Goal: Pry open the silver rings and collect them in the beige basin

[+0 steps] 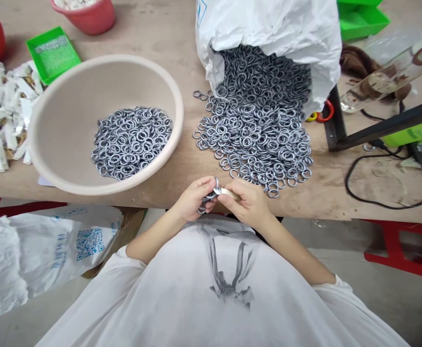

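Note:
At the table's front edge, my left hand [193, 198] is closed on several grey rings. One ring [216, 182] stands upright between thumb and forefinger, and others are partly hidden by the fingers. My right hand [250, 202] is closed around a small knife-like tool [228, 193] with a pale handle. Its short metal tip meets or lies very close to the rings in my left hand; I cannot tell which. Just beyond the hands spreads a heap of grey rings [257, 135], spilling out of a white sack [268, 24]. More rings [134, 142] lie inside a large beige basin [69, 91] on the left.
White pieces [1, 111] are piled at the far left beside a green tray [53, 55]. A pink bucket [91, 17] stands at the back. To the right are a dark metal frame [384, 123], a black cable [351, 180] and a clear bottle [380, 82]. A red stool [391, 243] stands below.

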`<act>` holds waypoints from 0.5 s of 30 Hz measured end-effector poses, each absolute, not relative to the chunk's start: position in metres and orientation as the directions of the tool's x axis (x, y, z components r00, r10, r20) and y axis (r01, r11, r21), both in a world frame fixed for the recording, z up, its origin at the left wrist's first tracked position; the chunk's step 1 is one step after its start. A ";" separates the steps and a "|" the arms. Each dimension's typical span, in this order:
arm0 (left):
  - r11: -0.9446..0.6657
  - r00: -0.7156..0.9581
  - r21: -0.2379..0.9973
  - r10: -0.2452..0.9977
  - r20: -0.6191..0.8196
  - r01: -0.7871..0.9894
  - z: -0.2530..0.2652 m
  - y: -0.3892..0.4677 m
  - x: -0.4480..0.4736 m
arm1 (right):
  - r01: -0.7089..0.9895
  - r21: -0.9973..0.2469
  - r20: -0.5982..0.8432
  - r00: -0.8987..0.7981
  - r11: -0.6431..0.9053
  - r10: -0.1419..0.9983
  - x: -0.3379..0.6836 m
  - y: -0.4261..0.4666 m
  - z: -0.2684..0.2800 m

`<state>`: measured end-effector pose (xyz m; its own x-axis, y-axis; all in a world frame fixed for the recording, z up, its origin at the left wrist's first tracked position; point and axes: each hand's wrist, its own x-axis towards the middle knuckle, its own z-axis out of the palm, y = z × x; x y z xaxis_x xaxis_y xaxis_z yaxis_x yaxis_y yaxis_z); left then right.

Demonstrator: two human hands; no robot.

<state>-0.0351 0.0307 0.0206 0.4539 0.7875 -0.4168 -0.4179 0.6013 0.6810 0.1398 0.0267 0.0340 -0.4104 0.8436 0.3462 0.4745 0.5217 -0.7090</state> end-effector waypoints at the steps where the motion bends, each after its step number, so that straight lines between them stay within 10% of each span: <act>1: 0.606 0.457 0.677 0.784 -0.420 -0.417 0.020 0.031 -0.035 | 0.476 -0.709 0.342 -0.412 0.520 0.845 0.139 0.026 0.034; 9: 0.622 0.649 0.746 0.674 -0.353 -0.240 0.024 0.022 -0.043 | 0.635 -0.744 0.089 -0.215 0.208 0.973 0.151 0.053 0.014; 15: 0.592 0.468 0.728 0.782 -0.413 -0.346 0.021 0.023 -0.052 | 0.874 -0.453 0.043 -0.176 0.176 0.983 0.140 0.083 0.008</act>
<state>-0.0521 0.0232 0.0212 0.4678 0.7817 -0.4126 -0.3463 0.5915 0.7281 0.1402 0.0833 0.0081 -0.1758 0.9835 0.0430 0.8739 0.1760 -0.4531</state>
